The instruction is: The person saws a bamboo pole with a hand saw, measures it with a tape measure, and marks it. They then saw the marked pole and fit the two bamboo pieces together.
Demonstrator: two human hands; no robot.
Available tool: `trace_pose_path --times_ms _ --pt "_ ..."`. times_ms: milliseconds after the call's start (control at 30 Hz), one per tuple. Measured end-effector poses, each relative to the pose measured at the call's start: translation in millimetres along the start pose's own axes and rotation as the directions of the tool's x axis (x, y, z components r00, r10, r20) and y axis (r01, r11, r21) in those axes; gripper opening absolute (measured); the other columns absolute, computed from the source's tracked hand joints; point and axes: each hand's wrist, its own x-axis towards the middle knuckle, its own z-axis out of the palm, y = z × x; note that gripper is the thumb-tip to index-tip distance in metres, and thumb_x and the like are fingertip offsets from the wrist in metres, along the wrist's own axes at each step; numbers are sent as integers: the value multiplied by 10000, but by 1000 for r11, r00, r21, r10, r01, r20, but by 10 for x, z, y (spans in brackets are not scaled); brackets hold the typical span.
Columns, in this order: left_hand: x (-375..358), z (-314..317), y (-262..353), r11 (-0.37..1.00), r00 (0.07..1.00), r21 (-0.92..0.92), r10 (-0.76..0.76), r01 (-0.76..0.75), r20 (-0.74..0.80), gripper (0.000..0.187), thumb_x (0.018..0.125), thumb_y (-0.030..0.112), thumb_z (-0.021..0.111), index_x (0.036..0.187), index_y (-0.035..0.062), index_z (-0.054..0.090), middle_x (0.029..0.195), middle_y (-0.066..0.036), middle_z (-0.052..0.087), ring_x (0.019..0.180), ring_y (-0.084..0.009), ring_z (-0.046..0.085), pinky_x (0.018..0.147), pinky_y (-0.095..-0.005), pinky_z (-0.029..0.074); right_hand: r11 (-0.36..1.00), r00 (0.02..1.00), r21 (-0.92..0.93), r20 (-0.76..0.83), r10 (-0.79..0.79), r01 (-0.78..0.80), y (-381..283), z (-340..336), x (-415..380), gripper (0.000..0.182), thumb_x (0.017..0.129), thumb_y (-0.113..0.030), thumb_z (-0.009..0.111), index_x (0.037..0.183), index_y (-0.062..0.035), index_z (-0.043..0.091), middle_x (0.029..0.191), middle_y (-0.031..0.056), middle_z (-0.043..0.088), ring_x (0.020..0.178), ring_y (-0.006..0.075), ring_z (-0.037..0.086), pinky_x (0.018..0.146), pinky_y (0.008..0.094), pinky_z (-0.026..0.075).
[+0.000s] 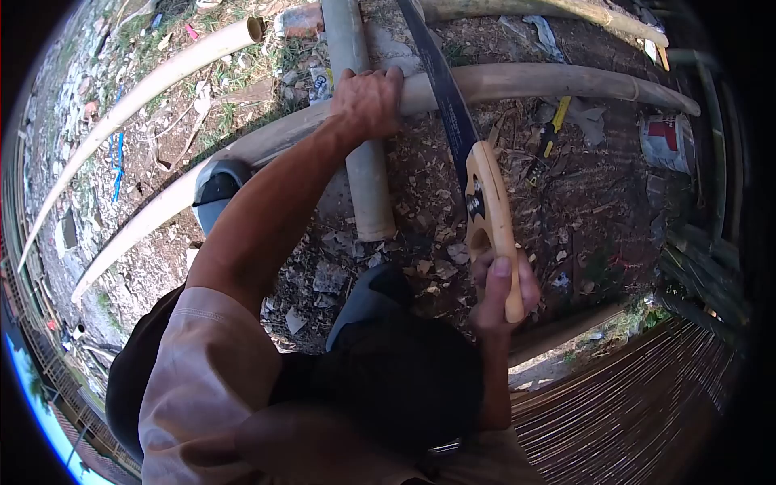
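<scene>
A long bamboo pole (558,81) lies crosswise over a thicker bamboo pole (370,190) that points toward me. Near the crossing, my left hand (368,101) presses on the crosswise pole, its fingers wrapped over the top. My right hand (505,291) grips the light wooden handle of a handsaw (454,105). The dark blade extends up and to the left, over the crosswise pole just right of my left hand. Whether its teeth touch the bamboo cannot be made out. One shoe (218,190) rests at the crosswise pole's left part.
Another curved bamboo pole (153,81) lies at the left, and one more (558,10) at the top. A yellow and black tool (554,128) and a red and white bag (666,143) are on the right. Slatted material (622,404) is at lower right. Chips and stones litter the ground.
</scene>
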Motion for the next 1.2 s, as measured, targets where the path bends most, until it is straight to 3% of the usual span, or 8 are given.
trace_pose_path --times_ms 33,200,400,533,600,833,1000,1200 --pt "3 -43 33 998 994 -1 -58 59 96 489 783 295 779 1202 65 677 1141 -171 757 1101 -317 727 1021 -498 466 998 999 -33 0 -46 46 33 -115 -149 515 990 -477 577 843 14 628 674 63 592 588 158 540 560 311 407" --pt "79 13 121 980 973 -2 -196 197 124 451 778 329 787 1139 76 693 1060 -191 768 1016 -355 752 938 -475 563 947 975 -278 -100 -198 163 325 -753 -995 606 987 -489 507 885 75 706 711 172 709 600 243 648 576 370 495" --pt "-26 -82 284 971 958 29 -241 239 156 467 753 279 766 1177 95 700 1089 -164 770 1054 -322 748 999 -434 511 969 998 246 -53 17 -4 108 137 168 365 978 -307 662 797 5 613 604 59 567 523 132 522 513 297 393" --pt "53 -134 219 969 950 27 -246 246 193 487 733 275 771 1179 96 698 1099 -154 770 1061 -313 746 1004 -429 508 965 965 -18 0 -261 261 479 -391 -627 514 1001 -404 594 906 94 684 739 165 704 636 234 684 597 337 527" --pt "60 -31 209 970 958 43 -244 240 153 480 732 276 773 1171 95 702 1102 -145 771 1058 -309 748 999 -429 509 988 991 -96 -54 -126 120 398 -586 -1008 718 1011 -594 469 851 69 691 739 163 724 644 196 666 610 337 540" --pt "9 -115 209 963 952 27 -270 269 145 505 741 362 801 1162 96 716 1115 -141 772 1053 -294 751 978 -425 517 989 995 114 -36 -91 95 123 289 269 444 985 -390 625 804 15 631 623 77 612 518 172 576 511 318 428" --pt "39 -5 155 967 961 108 -245 232 129 544 748 451 835 1160 115 720 1117 -131 769 1050 -303 749 981 -435 518 993 995 -106 -73 -65 58 326 -512 -1045 764 1027 -639 455 875 75 683 692 127 661 649 195 644 629 340 559" --pt "-8 -100 205 968 963 70 -248 242 103 529 747 404 814 1160 99 685 1095 -184 767 1033 -354 751 920 -460 585 967 988 203 -60 -142 152 19 576 443 350 981 -228 609 709 -44 488 567 58 513 487 147 535 465 356 376"
